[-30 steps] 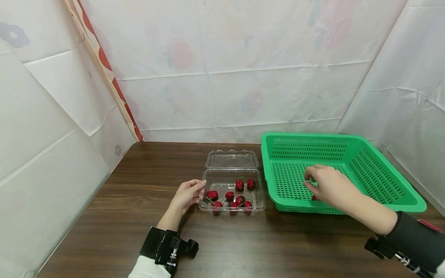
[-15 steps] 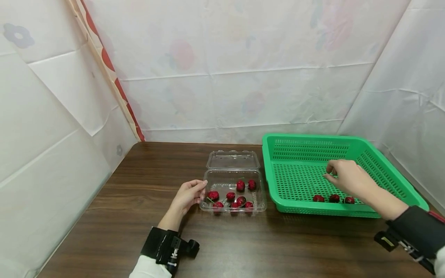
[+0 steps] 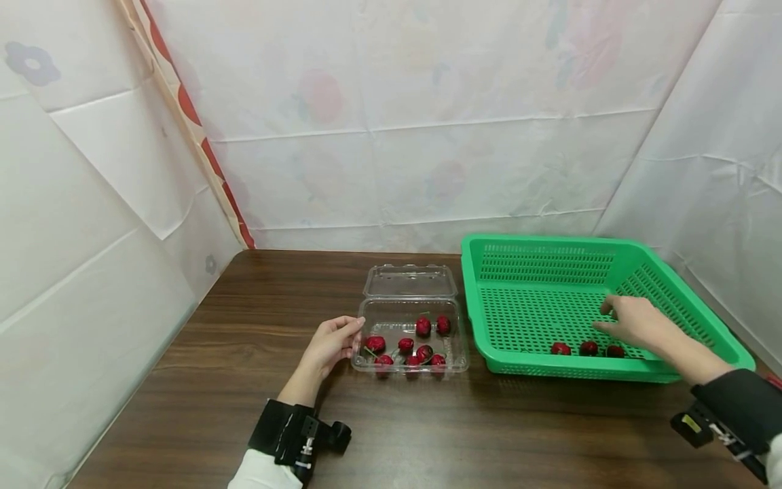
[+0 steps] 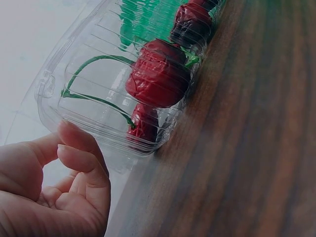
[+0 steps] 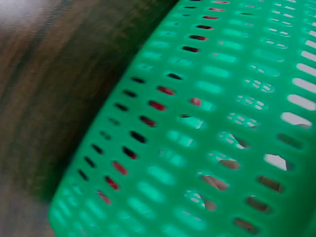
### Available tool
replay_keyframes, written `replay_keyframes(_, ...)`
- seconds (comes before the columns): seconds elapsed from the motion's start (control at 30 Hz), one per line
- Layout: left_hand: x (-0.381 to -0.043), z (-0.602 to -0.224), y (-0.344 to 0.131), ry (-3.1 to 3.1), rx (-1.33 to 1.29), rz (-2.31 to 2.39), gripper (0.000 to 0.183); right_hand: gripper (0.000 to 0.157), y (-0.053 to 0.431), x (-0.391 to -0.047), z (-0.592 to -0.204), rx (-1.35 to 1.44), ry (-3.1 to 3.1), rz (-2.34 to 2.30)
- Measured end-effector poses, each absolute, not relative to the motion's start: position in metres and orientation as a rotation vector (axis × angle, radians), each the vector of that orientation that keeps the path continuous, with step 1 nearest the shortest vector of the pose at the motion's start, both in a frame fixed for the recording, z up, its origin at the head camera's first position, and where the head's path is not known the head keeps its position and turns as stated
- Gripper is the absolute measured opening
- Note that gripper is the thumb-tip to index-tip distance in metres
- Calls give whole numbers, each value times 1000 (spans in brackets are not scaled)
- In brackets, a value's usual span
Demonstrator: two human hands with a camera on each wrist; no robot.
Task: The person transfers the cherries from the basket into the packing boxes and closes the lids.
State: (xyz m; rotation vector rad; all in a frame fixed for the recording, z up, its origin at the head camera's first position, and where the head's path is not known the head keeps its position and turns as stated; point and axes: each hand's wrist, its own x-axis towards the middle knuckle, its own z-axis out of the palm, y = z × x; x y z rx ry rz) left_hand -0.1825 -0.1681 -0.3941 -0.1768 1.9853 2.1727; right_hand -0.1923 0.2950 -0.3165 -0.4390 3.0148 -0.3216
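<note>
I see one left hand (image 3: 326, 350) pinching the left rim of one clear box (image 3: 381, 315), its fingers curled at the near left side. My other feed subject, the right hand (image 3: 641, 322), hangs over one green basket (image 3: 525, 319), thumb and forefinger apart by a narrow gap, with nothing that I can make out between them. In the box I count eight cherries (image 3: 423, 327): two near the back right, six toward the front and left. The left wrist view shows me green stems on two of them through the clear wall. In the basket I count three cherries (image 3: 560, 348), spaced in a row along the near wall, in front of the right hand. One lid (image 3: 409, 280) lies folded back behind the box. Box and basket stand side by side on one brown wooden surface (image 3: 391, 435), backed by white sheeting (image 3: 391, 176).
</note>
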Motion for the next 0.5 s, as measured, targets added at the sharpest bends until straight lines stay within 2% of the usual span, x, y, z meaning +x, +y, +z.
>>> replay_keyframes(0.23,-182,-395,-168,1984,-172,2175,24,44,301,-193,-326,-391,2957,-374)
replay_keyframes(0.5,-182,-394,-168,1988,-168,2181,20,43,303,-193,-330,-395,2933,-400)
